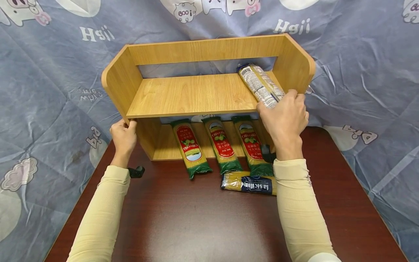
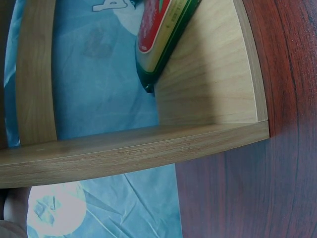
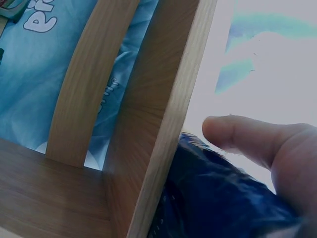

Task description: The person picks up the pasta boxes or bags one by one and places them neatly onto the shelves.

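A two-tier wooden shelf point(image 1: 183, 94) stands on the table. My left hand point(image 1: 123, 137) grips its left side panel just below the upper board, thumb toward the front edge. In the left wrist view only a bit of that hand shows at the lower left corner, beside the side panel point(image 2: 119, 151). On the upper board, at the right, lies a spaghetti pack point(image 1: 260, 85) with its printed back label up. My right hand point(image 1: 286, 114) holds the pack's near end. In the right wrist view, the thumb point(image 3: 242, 134) lies alongside the blue wrapper point(image 3: 218, 193), which juts past the board's edge.
Three green-and-yellow spaghetti packs, left point(image 1: 190, 145), middle point(image 1: 222, 143) and right point(image 1: 252, 145), lean on the lower tier with their near ends over the table point(image 1: 183, 218). A blue-labelled pasta pack point(image 1: 248, 183) lies crosswise in front. A patterned cloth point(image 1: 59, 72) hangs behind.
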`<state>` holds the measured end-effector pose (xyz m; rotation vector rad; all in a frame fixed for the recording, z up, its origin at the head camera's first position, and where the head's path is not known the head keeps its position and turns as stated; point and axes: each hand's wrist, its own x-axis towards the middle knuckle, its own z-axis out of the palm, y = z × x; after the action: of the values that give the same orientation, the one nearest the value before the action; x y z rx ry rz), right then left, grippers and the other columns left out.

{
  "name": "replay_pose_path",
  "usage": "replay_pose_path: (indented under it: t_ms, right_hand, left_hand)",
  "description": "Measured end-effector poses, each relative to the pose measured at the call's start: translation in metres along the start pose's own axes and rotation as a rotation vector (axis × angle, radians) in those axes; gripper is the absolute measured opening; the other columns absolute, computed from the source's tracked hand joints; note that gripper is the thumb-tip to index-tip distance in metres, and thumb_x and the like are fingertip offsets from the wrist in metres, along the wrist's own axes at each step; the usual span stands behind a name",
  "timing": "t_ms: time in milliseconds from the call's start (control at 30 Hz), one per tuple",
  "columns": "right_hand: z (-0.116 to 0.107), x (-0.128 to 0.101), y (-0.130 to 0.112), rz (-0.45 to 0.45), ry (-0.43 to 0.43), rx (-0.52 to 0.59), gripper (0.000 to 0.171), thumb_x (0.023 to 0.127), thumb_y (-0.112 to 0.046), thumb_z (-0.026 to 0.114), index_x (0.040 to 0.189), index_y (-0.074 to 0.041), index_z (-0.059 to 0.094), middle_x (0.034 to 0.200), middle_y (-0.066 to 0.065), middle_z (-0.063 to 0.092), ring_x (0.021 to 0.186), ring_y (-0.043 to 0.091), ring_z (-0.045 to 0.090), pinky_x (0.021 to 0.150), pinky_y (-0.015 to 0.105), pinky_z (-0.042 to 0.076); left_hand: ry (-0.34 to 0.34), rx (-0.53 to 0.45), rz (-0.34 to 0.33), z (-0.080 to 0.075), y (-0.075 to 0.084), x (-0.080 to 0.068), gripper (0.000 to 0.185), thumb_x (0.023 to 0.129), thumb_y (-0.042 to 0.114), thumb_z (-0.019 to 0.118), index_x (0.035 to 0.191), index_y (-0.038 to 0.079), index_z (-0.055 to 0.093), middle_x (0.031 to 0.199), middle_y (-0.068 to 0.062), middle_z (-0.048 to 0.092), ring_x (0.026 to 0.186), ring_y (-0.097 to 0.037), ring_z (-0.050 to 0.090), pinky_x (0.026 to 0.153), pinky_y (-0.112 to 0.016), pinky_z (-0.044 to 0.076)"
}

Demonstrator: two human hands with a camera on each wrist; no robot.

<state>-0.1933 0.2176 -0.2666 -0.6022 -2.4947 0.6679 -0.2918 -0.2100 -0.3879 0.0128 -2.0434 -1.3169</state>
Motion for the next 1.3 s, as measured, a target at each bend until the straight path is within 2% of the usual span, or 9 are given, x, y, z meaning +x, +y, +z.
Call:
replay_pose_path:
  t_ms: [133,267,367,633,833,1033,1300]
  right_hand:
    - [-0.002,-0.004,0.002,-0.033,0.008,0.002,0.09,0.077,-0.056,0.076,0.135,0.006,0.047,0.129,0.028,0.051,0.118,0.051,0.051,0.099,0.061,0.033]
    - [-0.007,-0.009,0.006,-0.05,-0.005,0.017,0.104,0.073,-0.061,0.08,0.144,0.004,0.04,0.135,0.028,0.048,0.122,0.051,0.048,0.102,0.06,0.03]
    - [-0.011,-0.012,0.01,-0.071,-0.039,0.058,0.118,0.069,-0.061,0.084,0.153,0.002,0.031,0.144,0.029,0.041,0.13,0.049,0.043,0.106,0.061,0.027]
    - [-0.023,-0.019,0.027,-0.175,-0.177,0.161,0.138,0.062,-0.055,0.093,0.16,0.0,0.013,0.155,0.03,0.024,0.141,0.048,0.026,0.112,0.063,0.018]
    - [-0.035,-0.025,0.041,-0.2,-0.252,0.2,0.144,0.062,-0.052,0.094,0.161,-0.002,0.002,0.159,0.03,0.018,0.144,0.05,0.019,0.114,0.065,0.017]
    - [-0.05,-0.032,0.056,-0.214,-0.297,0.213,0.144,0.062,-0.053,0.094,0.162,-0.007,0.001,0.157,0.028,0.022,0.139,0.052,0.028,0.108,0.067,0.027]
    - [-0.062,-0.038,0.081,-0.225,-0.372,0.181,0.144,0.064,-0.051,0.094,0.162,-0.004,-0.001,0.16,0.027,0.019,0.139,0.053,0.028,0.104,0.071,0.028]
  left_hand:
    - [-0.002,0.0,-0.006,0.0,0.0,0.0,0.02,0.091,0.008,0.061,0.086,-0.003,0.076,0.073,-0.004,0.069,0.06,-0.004,0.056,0.047,-0.018,0.037]
    - [-0.002,0.005,-0.012,0.0,0.0,0.0,0.02,0.091,0.008,0.06,0.086,-0.003,0.076,0.073,-0.003,0.069,0.061,-0.004,0.056,0.048,-0.018,0.038]
    - [0.001,0.006,-0.014,-0.001,-0.001,0.0,0.02,0.091,0.008,0.06,0.086,-0.003,0.076,0.073,-0.003,0.068,0.06,-0.004,0.057,0.048,-0.018,0.04]
    - [-0.001,0.007,-0.017,-0.001,-0.003,0.0,0.02,0.092,0.009,0.06,0.085,-0.004,0.075,0.07,0.0,0.066,0.06,-0.005,0.055,0.047,-0.018,0.038]
    - [-0.004,0.008,-0.013,0.0,0.0,-0.001,0.021,0.092,0.009,0.061,0.087,-0.004,0.076,0.074,-0.004,0.069,0.062,-0.004,0.057,0.049,-0.018,0.04]
    - [-0.007,0.018,-0.008,0.001,0.001,-0.001,0.021,0.092,0.008,0.06,0.088,-0.004,0.076,0.077,-0.01,0.071,0.063,-0.003,0.059,0.049,-0.017,0.041]
    - [0.0,0.039,-0.018,0.0,0.0,-0.001,0.021,0.092,0.009,0.06,0.087,-0.004,0.076,0.074,-0.006,0.069,0.061,-0.003,0.058,0.048,-0.017,0.039]
